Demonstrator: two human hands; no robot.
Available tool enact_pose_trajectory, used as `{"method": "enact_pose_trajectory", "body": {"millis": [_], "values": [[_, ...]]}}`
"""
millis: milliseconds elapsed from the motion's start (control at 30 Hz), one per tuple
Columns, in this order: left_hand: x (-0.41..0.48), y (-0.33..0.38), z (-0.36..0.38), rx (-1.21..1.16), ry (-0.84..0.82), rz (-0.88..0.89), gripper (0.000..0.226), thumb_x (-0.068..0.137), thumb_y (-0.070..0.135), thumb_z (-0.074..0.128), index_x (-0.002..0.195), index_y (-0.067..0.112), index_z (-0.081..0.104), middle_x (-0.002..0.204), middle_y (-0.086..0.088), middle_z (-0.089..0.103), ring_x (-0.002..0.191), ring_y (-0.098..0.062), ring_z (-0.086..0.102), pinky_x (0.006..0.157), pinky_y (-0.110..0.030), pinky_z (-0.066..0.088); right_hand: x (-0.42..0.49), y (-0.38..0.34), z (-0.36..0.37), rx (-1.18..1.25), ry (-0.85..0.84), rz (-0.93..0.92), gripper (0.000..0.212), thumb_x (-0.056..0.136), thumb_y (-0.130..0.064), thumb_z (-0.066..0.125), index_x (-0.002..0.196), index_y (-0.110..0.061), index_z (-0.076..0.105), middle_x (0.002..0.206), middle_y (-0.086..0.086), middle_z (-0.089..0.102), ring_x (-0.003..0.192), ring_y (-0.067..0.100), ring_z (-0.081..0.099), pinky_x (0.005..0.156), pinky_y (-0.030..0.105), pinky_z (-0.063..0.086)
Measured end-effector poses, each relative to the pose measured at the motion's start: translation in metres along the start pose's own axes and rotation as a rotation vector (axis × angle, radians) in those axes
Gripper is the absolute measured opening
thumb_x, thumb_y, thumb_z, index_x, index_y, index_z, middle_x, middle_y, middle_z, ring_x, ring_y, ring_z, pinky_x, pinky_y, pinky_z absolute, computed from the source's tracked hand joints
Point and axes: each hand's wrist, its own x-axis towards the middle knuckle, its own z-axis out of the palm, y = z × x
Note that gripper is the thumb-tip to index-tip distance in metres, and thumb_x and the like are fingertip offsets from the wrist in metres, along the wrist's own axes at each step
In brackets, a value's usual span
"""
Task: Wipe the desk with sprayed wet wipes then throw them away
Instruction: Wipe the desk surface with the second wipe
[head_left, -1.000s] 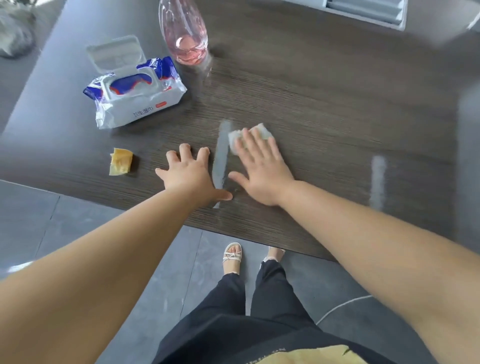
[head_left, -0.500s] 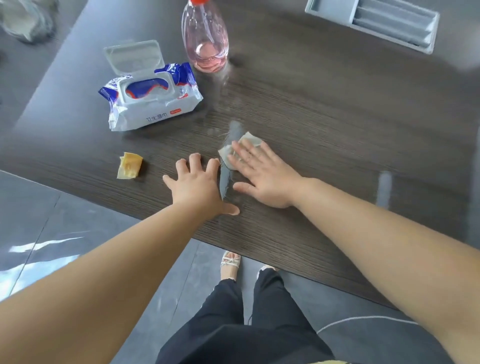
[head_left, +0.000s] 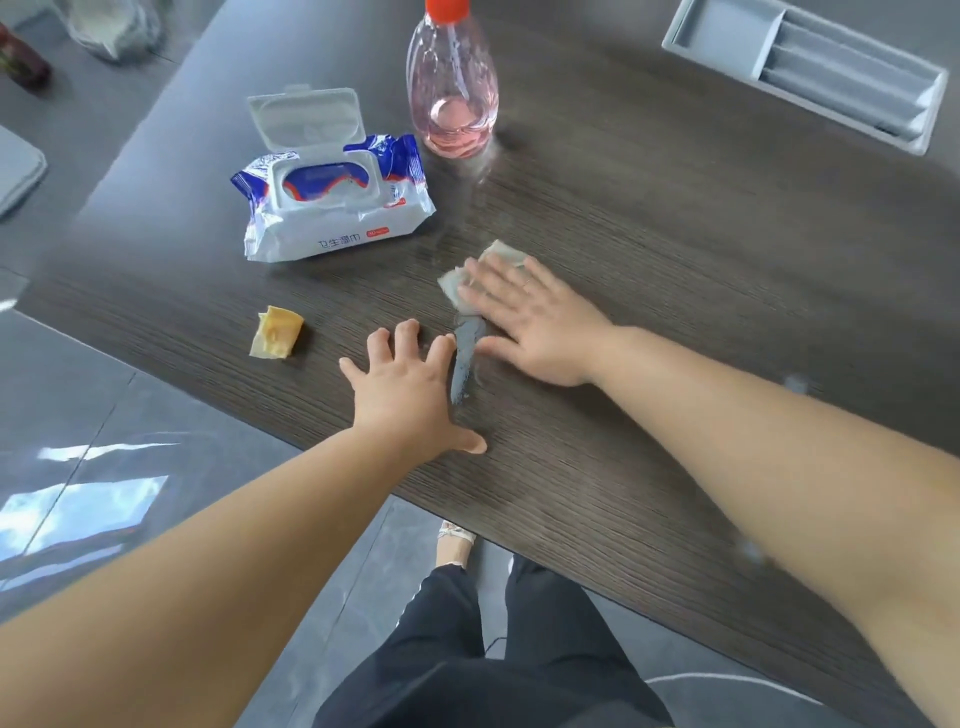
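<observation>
My right hand (head_left: 535, 322) presses flat, fingers straight, on a folded white wet wipe (head_left: 452, 283) on the dark wood-grain desk (head_left: 675, 249); only the wipe's far corners show past my fingertips. A wet streak (head_left: 465, 358) runs toward me from the wipe. My left hand (head_left: 410, 395) rests spread on the desk just left of the streak, holding nothing. The wet wipe pack (head_left: 332, 208) lies at the back left with its lid flipped up. Behind the wipe stands the spray bottle (head_left: 452, 88) with pink liquid.
A small yellow scrap (head_left: 278, 332) lies on the desk left of my left hand. A grey organiser tray (head_left: 810, 73) sits at the far right. The desk's near edge runs diagonally above my legs and the grey tiled floor (head_left: 104, 467).
My right hand slid the wipe leftward and slightly away, closer to the pack and bottle, lengthening the wet streak. My left hand stayed planted on the desk.
</observation>
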Motion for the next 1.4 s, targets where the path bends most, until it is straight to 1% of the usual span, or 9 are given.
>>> {"method": "enact_pose_trajectory", "body": {"millis": [200,267,400,633,833,1033,1100,1267,1400], "values": [[0.000,0.000,-0.001,0.007,-0.011,0.002,0.115,0.052,0.067,0.075,0.144,0.031,0.015,0.149,-0.007,0.008,0.137,-0.036,0.007,0.108,-0.067,0.016,0.038,0.068,-0.028,0.153,0.032,0.504,0.067,0.099,-0.052,0.016,0.151,-0.017,-0.007,0.158,0.005,-0.016,0.146,0.020,-0.014,0.117,0.040,-0.008],[0.000,0.000,-0.001,0.003,-0.009,-0.002,0.115,0.052,0.068,0.075,0.143,0.031,0.016,0.149,-0.007,0.008,0.137,-0.037,0.007,0.107,-0.066,0.017,0.043,0.040,-0.023,0.120,0.022,0.446,0.071,0.098,-0.055,0.016,0.150,-0.015,-0.010,0.157,0.008,-0.019,0.145,0.023,-0.016,0.116,0.043,-0.011],[-0.001,0.000,0.001,0.015,-0.008,-0.003,0.116,0.052,0.069,0.074,0.144,0.031,0.015,0.150,-0.007,0.006,0.138,-0.037,0.006,0.107,-0.066,0.016,0.027,0.020,-0.012,-0.010,-0.020,0.004,0.069,0.098,-0.054,0.019,0.151,-0.021,-0.009,0.157,0.001,-0.019,0.145,0.017,-0.017,0.115,0.037,-0.013],[-0.002,-0.001,-0.002,0.002,-0.002,0.002,0.114,0.053,0.066,0.076,0.144,0.029,0.016,0.151,-0.007,0.007,0.138,-0.037,0.006,0.107,-0.068,0.015,0.053,0.047,-0.027,0.147,0.040,0.460,0.067,0.099,-0.052,0.016,0.151,-0.017,-0.010,0.158,0.006,-0.018,0.145,0.022,-0.016,0.116,0.042,-0.010],[-0.009,-0.006,0.005,-0.069,0.080,0.008,0.115,0.058,0.066,0.073,0.147,0.019,0.017,0.154,-0.002,0.008,0.142,-0.031,0.004,0.114,-0.059,0.010,0.013,-0.016,0.003,0.001,0.059,0.024,0.061,0.101,-0.042,0.023,0.151,-0.020,-0.003,0.159,0.003,-0.013,0.146,0.018,-0.012,0.117,0.037,-0.010],[-0.034,-0.042,0.015,-0.371,0.297,-0.023,0.069,0.081,0.031,0.062,0.142,0.017,0.032,0.149,-0.002,0.022,0.140,-0.024,0.009,0.113,-0.035,0.019,0.014,0.001,-0.002,0.179,0.084,0.521,0.060,0.102,-0.042,0.016,0.151,-0.016,-0.006,0.159,0.006,-0.013,0.146,0.021,-0.011,0.117,0.040,-0.009],[-0.039,-0.047,0.019,-0.353,0.307,-0.044,0.062,0.081,0.020,0.057,0.140,0.017,0.037,0.148,-0.003,0.026,0.139,-0.025,0.012,0.113,-0.036,0.020,0.019,-0.039,0.005,0.155,0.081,0.483,0.063,0.101,-0.045,0.016,0.151,-0.016,-0.008,0.158,0.008,-0.015,0.146,0.023,-0.013,0.117,0.043,-0.010],[-0.054,-0.057,0.033,-0.356,0.284,-0.064,0.055,0.079,0.014,0.056,0.133,0.015,0.045,0.144,-0.005,0.032,0.135,-0.026,0.019,0.110,-0.033,0.023,-0.028,-0.108,0.035,0.024,0.007,-0.044,0.066,0.093,-0.055,0.004,0.151,-0.024,-0.003,0.158,0.000,-0.014,0.145,0.018,-0.014,0.113,0.037,-0.016],[-0.065,-0.060,0.041,-0.328,0.266,-0.008,0.054,0.082,0.015,0.055,0.135,0.016,0.044,0.145,-0.004,0.031,0.137,-0.024,0.017,0.111,-0.031,0.021,-0.058,-0.047,0.038,0.102,0.063,0.293,0.064,0.096,-0.053,0.007,0.151,-0.022,-0.005,0.159,0.001,-0.013,0.146,0.016,-0.013,0.114,0.034,-0.014]]}}
